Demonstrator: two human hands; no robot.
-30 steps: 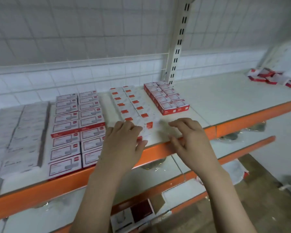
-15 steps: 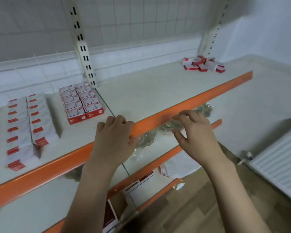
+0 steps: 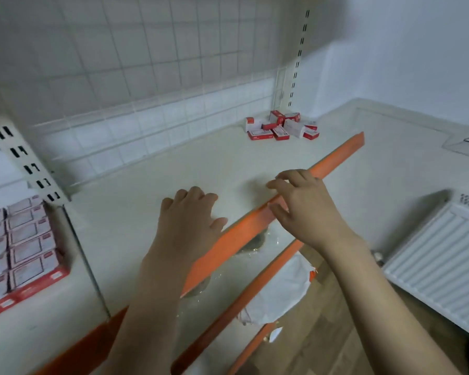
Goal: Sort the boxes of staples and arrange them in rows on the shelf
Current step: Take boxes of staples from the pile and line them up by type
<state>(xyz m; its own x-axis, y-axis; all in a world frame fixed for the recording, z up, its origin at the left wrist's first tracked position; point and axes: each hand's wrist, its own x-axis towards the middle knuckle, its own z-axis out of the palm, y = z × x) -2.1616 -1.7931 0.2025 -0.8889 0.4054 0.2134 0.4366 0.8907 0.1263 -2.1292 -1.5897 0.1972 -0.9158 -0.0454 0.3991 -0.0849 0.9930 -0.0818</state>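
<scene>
A loose heap of red and white staple boxes [image 3: 280, 127] lies at the far right back of the white shelf [image 3: 173, 169], by the wall. Neat rows of red-edged staple boxes [image 3: 25, 244] sit at the left edge of the view. My left hand [image 3: 188, 220] hovers over the shelf's front, fingers loosely bent, holding nothing. My right hand [image 3: 306, 204] is above the orange front rail [image 3: 333, 163], fingers spread and empty. Both hands are well short of the heap.
A slotted upright [image 3: 25, 163] separates the sorted rows from the bare shelf section. Lower orange-edged shelves [image 3: 236, 301] hold crumpled plastic and a white bag. A white radiator [image 3: 441, 269] stands at the right over wooden flooring.
The view has swung right along the shelf. Both hands left the sorted rows and moved right past the upright, toward the heap, which is now nearer and larger.
</scene>
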